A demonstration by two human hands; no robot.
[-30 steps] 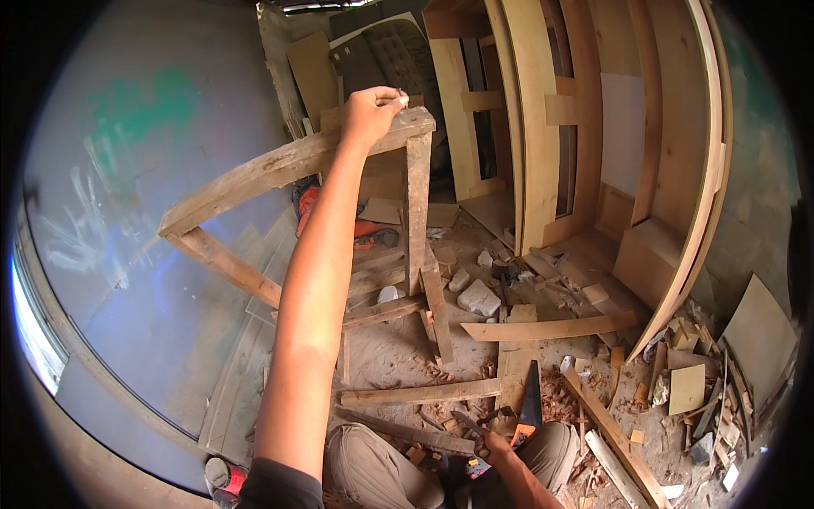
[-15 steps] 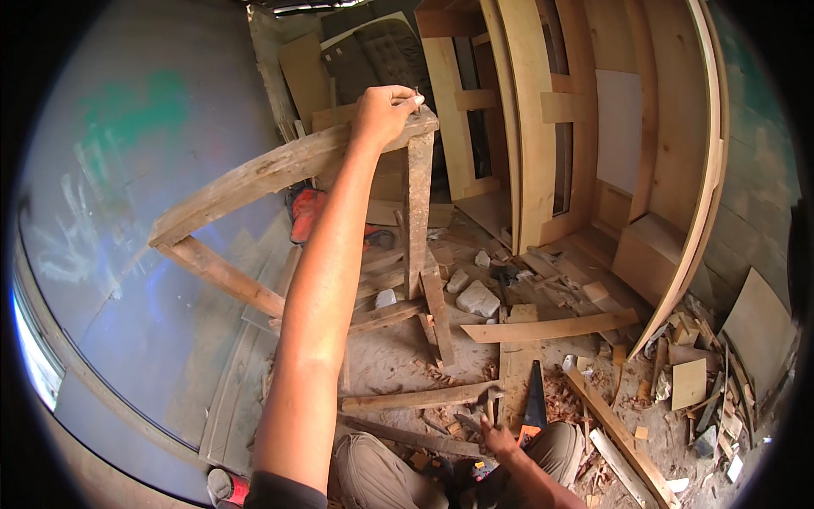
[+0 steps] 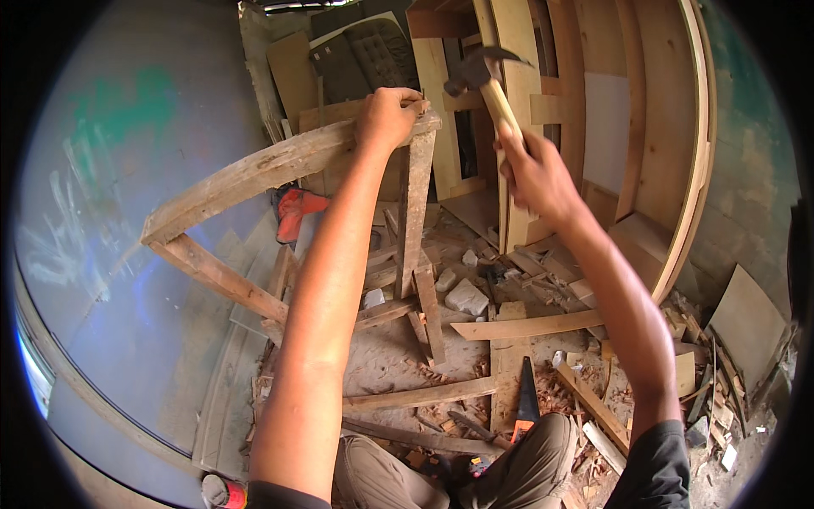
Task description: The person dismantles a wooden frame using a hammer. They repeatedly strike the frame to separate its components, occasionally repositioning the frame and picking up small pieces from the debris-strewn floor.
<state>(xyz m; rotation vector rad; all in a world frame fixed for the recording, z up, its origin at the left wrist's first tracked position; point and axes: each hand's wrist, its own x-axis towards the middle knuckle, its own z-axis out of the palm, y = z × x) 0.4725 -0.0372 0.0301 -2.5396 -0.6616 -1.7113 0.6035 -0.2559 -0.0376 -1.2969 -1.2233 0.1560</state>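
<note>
My left hand (image 3: 388,117) rests on the right end of a weathered wooden beam (image 3: 246,174), the top rail of a trestle-like frame. Thumb and fingers pinch a thin nail there, mostly hidden by the fingertips. In my right hand (image 3: 536,174) is a claw hammer (image 3: 492,81), gripped by its pale wooden handle. Its dark head is raised above and to the right of the beam end, apart from the nail. The frame's upright leg (image 3: 415,212) stands right under that end.
A handsaw (image 3: 526,399) with an orange handle lies near my knees. Wood planks (image 3: 420,395), a white block (image 3: 466,297) and shavings litter the floor. Tall wooden cabinet frames (image 3: 585,102) stand at the back right. On the left is a grey wall (image 3: 110,212); a red-labelled can (image 3: 222,490) sits lower left.
My right hand has swung the hammer up from beside my knees to above and right of the beam end. The left hand stays at the beam end, fingers still pinched.
</note>
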